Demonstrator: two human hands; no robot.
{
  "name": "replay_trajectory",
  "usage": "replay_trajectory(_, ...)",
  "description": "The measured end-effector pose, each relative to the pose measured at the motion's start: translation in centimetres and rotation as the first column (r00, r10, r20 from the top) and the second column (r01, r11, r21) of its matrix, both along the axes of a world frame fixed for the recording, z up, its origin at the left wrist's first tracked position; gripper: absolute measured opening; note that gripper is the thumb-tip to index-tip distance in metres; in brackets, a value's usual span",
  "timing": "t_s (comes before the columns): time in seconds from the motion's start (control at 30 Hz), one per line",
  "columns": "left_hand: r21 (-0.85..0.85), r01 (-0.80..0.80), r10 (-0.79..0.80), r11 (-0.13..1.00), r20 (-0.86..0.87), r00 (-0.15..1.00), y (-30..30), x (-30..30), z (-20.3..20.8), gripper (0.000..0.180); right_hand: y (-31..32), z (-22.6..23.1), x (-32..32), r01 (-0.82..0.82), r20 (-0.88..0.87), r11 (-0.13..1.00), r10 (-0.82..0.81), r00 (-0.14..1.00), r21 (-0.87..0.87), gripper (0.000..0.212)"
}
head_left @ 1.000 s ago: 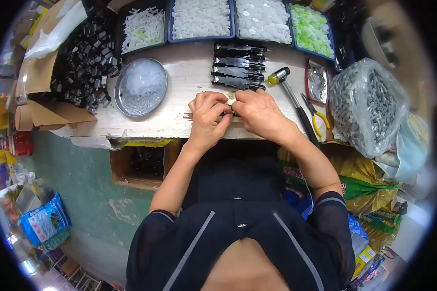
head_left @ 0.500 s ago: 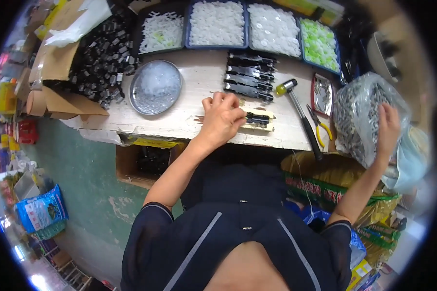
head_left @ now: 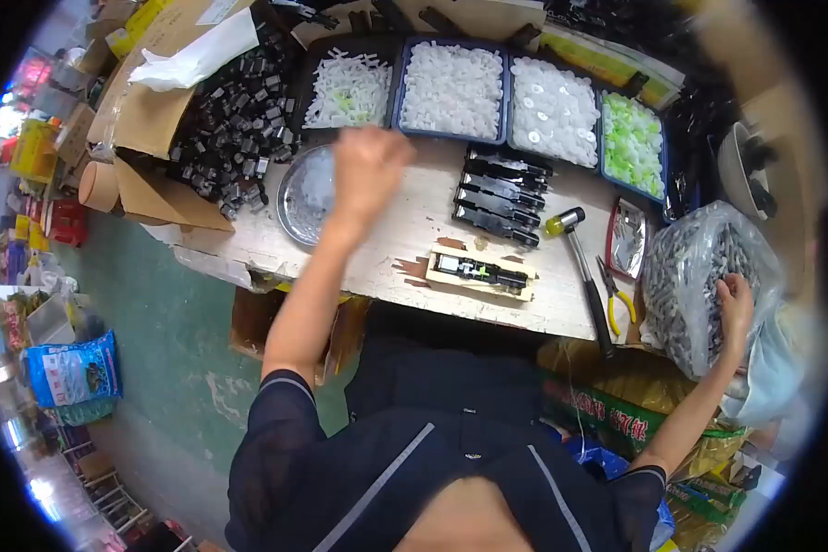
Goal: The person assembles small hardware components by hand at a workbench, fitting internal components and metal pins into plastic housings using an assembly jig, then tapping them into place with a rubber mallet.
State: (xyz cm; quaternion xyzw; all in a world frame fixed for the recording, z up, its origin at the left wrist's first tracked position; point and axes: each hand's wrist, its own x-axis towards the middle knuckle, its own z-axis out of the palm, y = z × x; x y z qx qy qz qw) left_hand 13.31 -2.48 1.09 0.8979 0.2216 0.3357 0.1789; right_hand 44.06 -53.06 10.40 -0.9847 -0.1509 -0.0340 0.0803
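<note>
My left hand (head_left: 368, 170) is smeared by motion above the table, between the round metal dish (head_left: 294, 216) and the tray of white strip-like pieces (head_left: 348, 92); its fingers are not clear. My right hand (head_left: 735, 311) is at the mouth of a clear plastic bag (head_left: 676, 285) full of small grey parts. Its fingers curl in among them, and what they hold is too small to make out. Near the table's front edge lies a cream-coloured fixture (head_left: 527, 293) with a black assembly (head_left: 481, 270) seated in it, showing a bright green bit. Neither hand touches it.
Several black assemblies (head_left: 499, 200) lie in a stack behind the fixture. To their right are a hammer (head_left: 587, 276), yellow-handled pliers (head_left: 621, 299) and a red-rimmed tray (head_left: 626, 239). Trays of white (head_left: 451, 92) and green pieces (head_left: 630, 147) line the back. A carton (head_left: 147, 120) with black parts stands left.
My left hand has left the fixture and moved left and away from me, uncovering the black assembly. My right hand stays at the bag, its fingers now more curled. The view has shifted slightly.
</note>
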Motion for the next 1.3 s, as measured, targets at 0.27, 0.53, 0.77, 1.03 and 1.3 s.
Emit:
replay_trajectory(0.27, 0.191, -0.330, 0.381, 0.925, -0.455, 0.805, 9.6, 5.3, -0.4, 0.033, 2.6, 0.7, 0.0, 0.084, 0.103, 0.987, -0.071, 0.992, -0.133, 0.027)
replay_trajectory(0.53, -0.089, -0.340, 0.251, 0.936, -0.506, 0.825, 11.3, 4.4, 0.4, 0.022, -0.8, 0.1, 1.2, 0.040, 0.337, 0.993, -0.002, 0.941, -0.107, 0.028)
replay_trajectory(0.77, -0.338, -0.244, 0.195, 0.909, -0.172, 0.966, 12.8, 3.2, 0.5, 0.019, -2.5, -0.4, 2.3, 0.061, 0.234, 0.979, -0.014, 0.972, -0.194, 0.024)
replay_trajectory(1.03, -0.799, 0.122, 0.134, 0.589, 0.246, 0.960, 12.1, 2.1, 1.7, 0.020, -2.3, 0.3, 1.9, 0.123, 0.192, 0.941, -0.064, 0.979, -0.314, 0.021)
replay_trajectory(1.3, -0.772, 0.195, 0.152, 0.605, 0.352, 0.923, 6.8, -3.9, 3.1, 0.017, -7.2, -0.2, 5.5, -0.086, -0.027, 0.966, 0.082, 0.996, -0.246, 0.017)
